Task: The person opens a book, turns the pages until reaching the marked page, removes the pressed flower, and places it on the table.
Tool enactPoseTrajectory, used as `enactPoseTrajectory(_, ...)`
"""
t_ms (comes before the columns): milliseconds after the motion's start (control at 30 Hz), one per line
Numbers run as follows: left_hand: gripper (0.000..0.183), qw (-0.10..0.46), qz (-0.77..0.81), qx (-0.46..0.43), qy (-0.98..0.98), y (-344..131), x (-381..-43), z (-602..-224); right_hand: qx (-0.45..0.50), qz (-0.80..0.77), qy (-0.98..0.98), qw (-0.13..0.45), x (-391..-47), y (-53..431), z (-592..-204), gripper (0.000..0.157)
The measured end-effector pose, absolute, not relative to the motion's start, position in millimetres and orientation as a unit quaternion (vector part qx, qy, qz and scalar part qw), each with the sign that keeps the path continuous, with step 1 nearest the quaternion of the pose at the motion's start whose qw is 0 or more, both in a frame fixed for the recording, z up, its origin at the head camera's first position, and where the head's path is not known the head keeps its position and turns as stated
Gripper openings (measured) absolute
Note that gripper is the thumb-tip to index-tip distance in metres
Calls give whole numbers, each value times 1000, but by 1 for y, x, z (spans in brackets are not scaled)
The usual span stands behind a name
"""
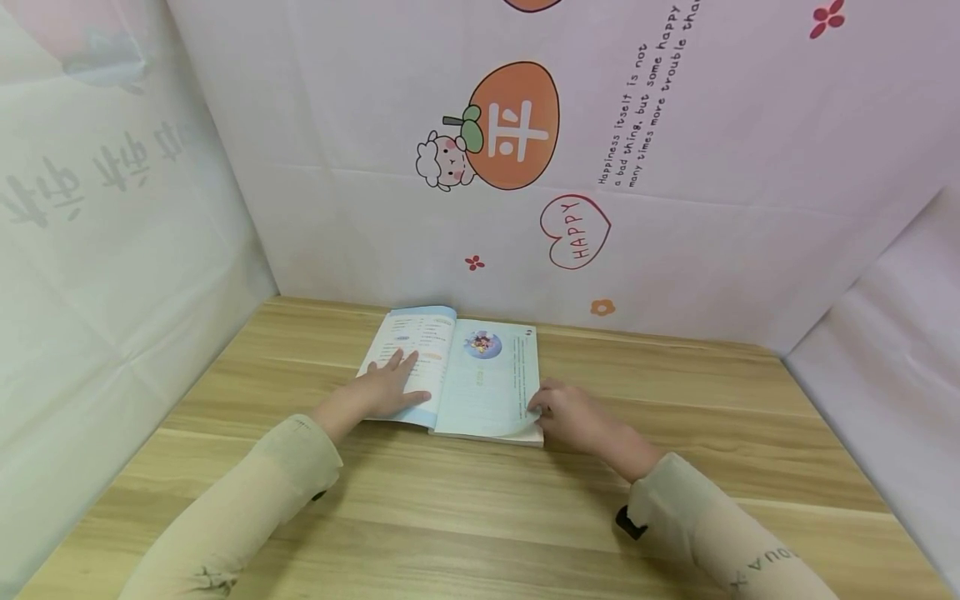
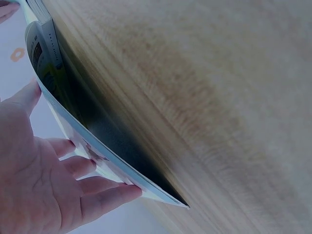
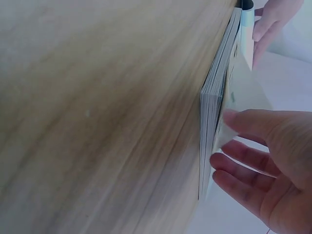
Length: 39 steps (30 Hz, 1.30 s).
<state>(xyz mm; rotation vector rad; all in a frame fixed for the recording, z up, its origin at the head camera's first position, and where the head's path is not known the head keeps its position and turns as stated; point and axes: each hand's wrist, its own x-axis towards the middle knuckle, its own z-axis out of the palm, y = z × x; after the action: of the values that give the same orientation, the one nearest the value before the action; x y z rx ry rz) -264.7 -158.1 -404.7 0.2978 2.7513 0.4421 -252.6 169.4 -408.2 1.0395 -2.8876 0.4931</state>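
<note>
An open book (image 1: 487, 392) lies on the wooden table, its left side white with blue bands, its right page pale blue with a round picture. My left hand (image 1: 386, 387) rests with spread, straight fingers on the left page (image 1: 422, 333). That side bows up off the table along its near edge in the left wrist view, with fingertips (image 2: 129, 192) along it. At the lower right corner, my right hand (image 1: 573, 417) pinches the pale blue page (image 3: 246, 92), thumb on its face. The corner lifts away from the thick stack of pages (image 3: 214, 97) below.
The wooden table (image 1: 450, 517) spreads around the book. Behind it stands a white printed sheet (image 1: 375, 208) with cartoon pictures and lettering, and more white sheeting (image 1: 112, 292) closes off the left and right sides. A black band (image 1: 630, 523) shows at the right cuff.
</note>
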Motion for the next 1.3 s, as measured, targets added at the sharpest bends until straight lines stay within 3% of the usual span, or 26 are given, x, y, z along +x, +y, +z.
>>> enactPoseTrajectory(200, 84, 170, 156, 102, 968, -159, -266, -406, 297, 184, -935, 63, -257, 165, -409, 19)
enactPoseTrajectory(467, 85, 166, 156, 108, 968, -160, -268, -407, 285, 244, -922, 91, -259, 152, -405, 36)
enactPoseTrajectory(1000, 84, 160, 151, 114, 969, -160, -268, -405, 268, 320, -908, 40, -257, 123, -404, 94)
enactPoseTrajectory(1300, 83, 158, 147, 113, 970, -159, -266, -402, 272, 366, -890, 6, -254, 115, -408, 100)
